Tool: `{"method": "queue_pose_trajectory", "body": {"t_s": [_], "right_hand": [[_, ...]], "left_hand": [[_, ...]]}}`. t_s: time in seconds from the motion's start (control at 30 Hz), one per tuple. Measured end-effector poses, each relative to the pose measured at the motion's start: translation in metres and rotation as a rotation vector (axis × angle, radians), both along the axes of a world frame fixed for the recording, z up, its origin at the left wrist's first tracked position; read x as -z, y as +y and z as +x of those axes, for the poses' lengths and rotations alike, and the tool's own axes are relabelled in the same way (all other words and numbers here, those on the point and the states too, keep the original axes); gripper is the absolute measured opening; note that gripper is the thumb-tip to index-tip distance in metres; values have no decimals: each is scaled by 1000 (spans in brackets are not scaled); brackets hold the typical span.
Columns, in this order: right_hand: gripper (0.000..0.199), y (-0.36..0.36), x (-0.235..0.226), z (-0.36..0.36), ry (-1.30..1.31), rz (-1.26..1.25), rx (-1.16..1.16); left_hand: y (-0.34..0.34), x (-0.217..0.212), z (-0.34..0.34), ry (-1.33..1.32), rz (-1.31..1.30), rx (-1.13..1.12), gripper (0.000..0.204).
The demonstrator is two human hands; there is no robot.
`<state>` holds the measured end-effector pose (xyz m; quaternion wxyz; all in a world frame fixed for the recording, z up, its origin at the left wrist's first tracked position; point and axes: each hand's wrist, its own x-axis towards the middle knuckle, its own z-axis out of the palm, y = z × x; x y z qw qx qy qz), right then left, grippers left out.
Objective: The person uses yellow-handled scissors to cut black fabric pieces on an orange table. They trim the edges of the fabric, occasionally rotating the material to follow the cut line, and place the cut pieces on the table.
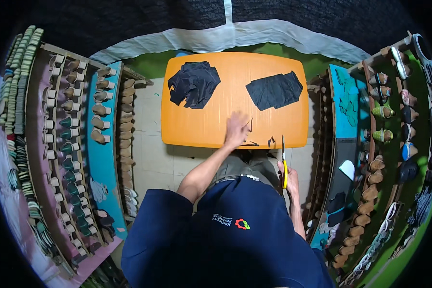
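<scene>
My left hand (pixel 237 130) is over the near part of the orange table (pixel 201 129), its fingers stretched out and blurred at the tips. Small dark scraps (pixel 272 141) of fabric lie beside it, close to the table's near edge. Off that edge to the right, my right hand (pixel 292 181) is closed on the yellow handles of a pair of scissors (pixel 284 165), the blades pointing away from me. A loose pile of black fabric pieces (pixel 194 85) rests at the table's far left. Flatter black fabric pieces (pixel 275 90) lie at the far right.
Racks on the left hold several rows of shoe lasts (pixel 100 110) and striped sandals or soles (pixel 21 81). More shelves on the right carry shoes (pixel 383 111) and brown lasts (pixel 369 193). A dark curtain (pixel 292 17) hangs beyond the table. Some scraps lie on the tiled floor (pixel 153 163).
</scene>
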<state>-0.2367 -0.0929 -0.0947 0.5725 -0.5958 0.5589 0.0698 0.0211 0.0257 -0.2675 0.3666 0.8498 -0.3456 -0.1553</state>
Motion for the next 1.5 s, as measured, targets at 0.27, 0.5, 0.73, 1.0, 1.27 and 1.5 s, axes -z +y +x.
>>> {"method": "queue_pose_trajectory", "body": {"t_s": [0.27, 0.5, 0.73, 1.0, 1.27, 1.5], "right_hand": [[67, 13, 33, 6, 164, -323, -209], [63, -18, 54, 71, 19, -668, -437], [42, -58, 83, 108, -232, -846, -496], [48, -26, 95, 116, -231, -641, -583], [54, 29, 89, 203, -260, -537, -543], [51, 94, 82, 283, -282, -509, -453]], "left_hand": [[43, -32, -54, 54, -262, 8, 27], [111, -28, 62, -246, 17, -459, 25], [147, -33, 147, -41, 287, -439, 45], [162, -20, 157, 34, 309, -396, 57], [180, -25, 181, -112, 201, -231, 63], [174, -31, 212, -93, -24, -173, 63]]}}
